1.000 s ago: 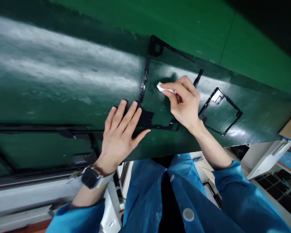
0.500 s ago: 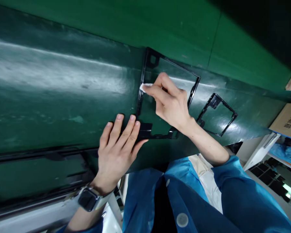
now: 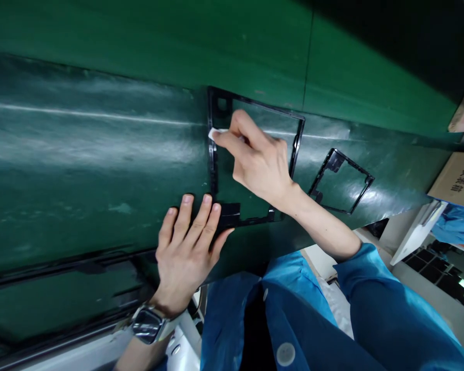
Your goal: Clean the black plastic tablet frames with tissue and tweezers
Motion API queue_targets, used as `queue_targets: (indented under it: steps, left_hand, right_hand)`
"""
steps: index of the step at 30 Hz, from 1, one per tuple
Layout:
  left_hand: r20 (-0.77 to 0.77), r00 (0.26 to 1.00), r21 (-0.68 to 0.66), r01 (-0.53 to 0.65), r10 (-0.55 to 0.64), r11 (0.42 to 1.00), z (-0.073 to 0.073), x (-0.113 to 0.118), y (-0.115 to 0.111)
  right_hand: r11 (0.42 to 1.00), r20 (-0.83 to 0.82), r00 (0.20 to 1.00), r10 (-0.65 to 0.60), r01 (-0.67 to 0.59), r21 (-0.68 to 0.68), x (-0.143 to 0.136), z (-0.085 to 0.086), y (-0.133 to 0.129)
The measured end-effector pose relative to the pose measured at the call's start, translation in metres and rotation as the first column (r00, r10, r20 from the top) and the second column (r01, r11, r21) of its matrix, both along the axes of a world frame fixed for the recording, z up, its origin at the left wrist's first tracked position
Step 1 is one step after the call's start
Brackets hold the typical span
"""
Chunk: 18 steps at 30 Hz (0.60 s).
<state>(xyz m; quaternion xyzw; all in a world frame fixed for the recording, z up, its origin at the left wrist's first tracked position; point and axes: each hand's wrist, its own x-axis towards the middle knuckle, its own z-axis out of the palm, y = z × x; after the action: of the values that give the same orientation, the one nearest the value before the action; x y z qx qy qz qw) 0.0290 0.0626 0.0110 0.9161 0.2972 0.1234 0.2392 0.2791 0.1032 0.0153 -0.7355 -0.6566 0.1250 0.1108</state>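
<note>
A black rectangular plastic frame lies flat on the green work surface in front of me. My right hand pinches a small white cloth against the left bar of this frame, near its upper corner. Fingers outstretched, my left hand rests over the frame's lower left corner and hides part of it. I cannot tell from the pictures whether the white piece is cloth or paper.
Right of my hands lies a smaller black frame. Larger dark frames lie at the lower left, near the table's front edge. A cardboard box stands at the far right, above a shelf holding blue material.
My right hand has moved slightly up along the frame's left bar with the white cloth. The whole view has shifted a little; my left hand stays on the lower corner.
</note>
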Motion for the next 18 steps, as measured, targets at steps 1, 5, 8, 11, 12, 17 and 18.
queue_targets:
  steps: [1,5,8,11,12,17,18]
  left_hand:
    - [0.004,1.000,0.003,0.000,0.000,1.000,0.000,0.000,0.001]
    - [0.010,1.000,-0.002,0.000,0.000,1.000,0.000,0.002,0.000]
    - [0.000,1.000,-0.017,-0.007,0.007,1.000,0.007,0.002,-0.006]
    - [0.056,0.998,-0.039,-0.026,0.028,0.999,0.018,0.003,-0.008]
    - [0.076,0.996,-0.045,-0.037,0.040,0.998,0.021,0.005,-0.006]
    - [-0.044,0.974,-0.142,-0.224,0.220,0.964,0.017,0.031,0.026]
    - [-0.087,0.967,-0.181,-0.253,0.241,0.950,0.013,0.038,0.032]
  right_hand:
    - [0.999,0.006,1.000,-0.031,0.031,-0.017,0.002,0.003,0.009]
    - [0.986,0.040,0.988,-0.147,0.150,-0.078,0.006,0.014,0.039]
    - [0.975,0.063,0.981,-0.182,0.188,-0.115,0.002,0.014,0.043]
    - [0.987,0.045,0.992,-0.118,0.123,-0.108,-0.010,0.011,0.027]
    - [0.992,0.030,0.997,-0.068,0.071,-0.107,-0.015,0.010,0.020]
    - [0.992,-0.014,0.999,0.031,-0.033,-0.125,-0.032,0.006,0.001]
    - [0.992,-0.021,1.000,0.019,-0.022,-0.125,-0.032,0.006,0.001]
